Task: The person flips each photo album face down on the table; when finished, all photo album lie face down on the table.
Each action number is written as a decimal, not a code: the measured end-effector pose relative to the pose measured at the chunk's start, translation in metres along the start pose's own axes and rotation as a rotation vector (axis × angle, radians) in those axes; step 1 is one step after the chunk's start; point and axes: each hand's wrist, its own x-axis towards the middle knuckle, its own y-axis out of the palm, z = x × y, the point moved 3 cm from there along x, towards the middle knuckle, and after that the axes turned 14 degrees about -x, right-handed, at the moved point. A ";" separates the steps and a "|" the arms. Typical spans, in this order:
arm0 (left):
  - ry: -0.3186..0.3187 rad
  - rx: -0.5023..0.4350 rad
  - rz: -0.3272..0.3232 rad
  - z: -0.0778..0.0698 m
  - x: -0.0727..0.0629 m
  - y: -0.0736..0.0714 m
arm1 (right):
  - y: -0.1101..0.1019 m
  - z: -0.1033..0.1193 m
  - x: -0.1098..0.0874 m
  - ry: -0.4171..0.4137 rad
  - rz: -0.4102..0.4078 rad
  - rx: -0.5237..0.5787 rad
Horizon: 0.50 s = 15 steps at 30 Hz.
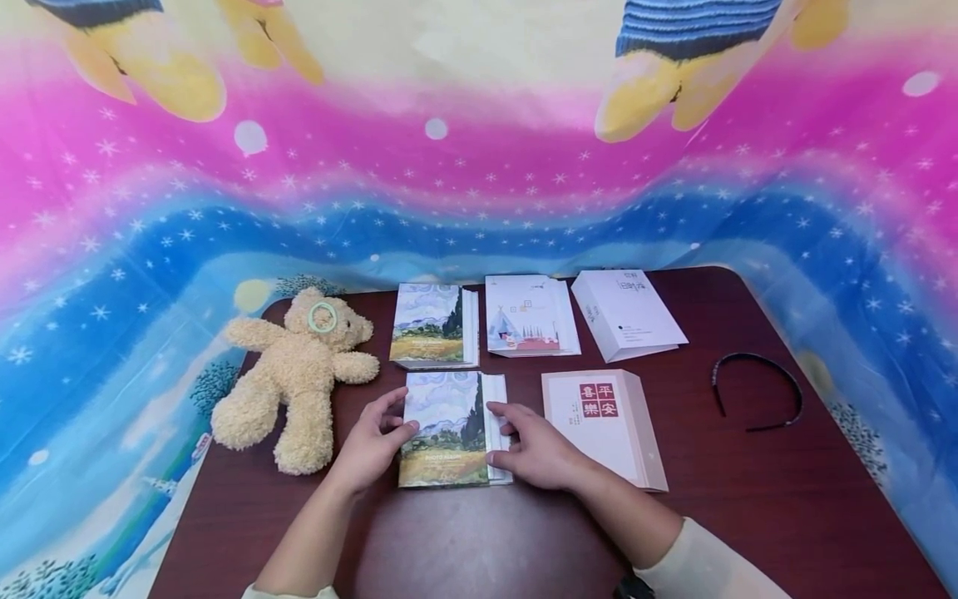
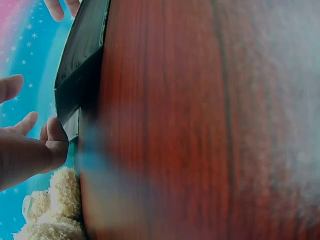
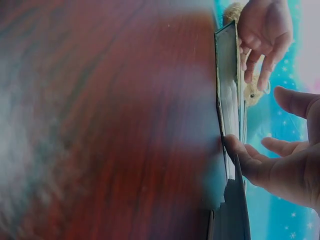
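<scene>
In the head view a photo album with a painted landscape cover point(image 1: 443, 433) lies near the middle of the table. My left hand point(image 1: 372, 441) is at its left edge, thumb over the cover's margin and fingers loosely bent. At the opposite edge, where the white pages show, my right hand point(image 1: 540, 445) touches with its fingertips, thumb and forefinger spread apart. The left wrist view shows the left thumb point(image 2: 56, 140) beside the corner of the album's dark spine point(image 2: 82, 50). In the right wrist view the right thumb point(image 3: 240, 152) presses the page side of the album point(image 3: 229, 95).
Behind stand a second landscape album point(image 1: 428, 329), a white album with a tent picture point(image 1: 524, 320) and a white box-like book point(image 1: 636, 320). A book with red characters point(image 1: 591, 441) lies right of the right hand. A teddy bear point(image 1: 303, 383) lies left; a black headband point(image 1: 797, 391) lies right.
</scene>
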 end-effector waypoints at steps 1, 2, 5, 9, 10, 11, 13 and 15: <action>-0.011 0.007 -0.003 0.002 0.000 -0.001 | 0.000 0.000 0.000 -0.001 0.001 -0.007; -0.022 0.012 -0.006 0.003 0.001 -0.001 | 0.000 0.000 0.000 -0.002 0.001 -0.012; -0.062 0.007 -0.002 0.008 0.002 -0.002 | 0.001 0.001 0.000 -0.005 0.005 -0.018; -0.092 -0.002 0.020 0.014 0.003 0.000 | 0.001 0.000 0.000 -0.011 0.010 -0.024; -0.097 -0.004 0.024 0.015 0.003 0.000 | 0.002 0.000 0.000 -0.011 0.012 -0.027; -0.099 -0.010 0.031 0.016 0.003 0.002 | 0.002 0.000 0.000 -0.010 0.013 -0.030; -0.105 -0.028 0.043 0.017 0.004 0.004 | 0.002 -0.001 0.000 -0.011 0.014 -0.038; -0.109 -0.036 0.045 0.018 0.005 0.006 | 0.002 -0.001 0.000 -0.006 0.016 -0.038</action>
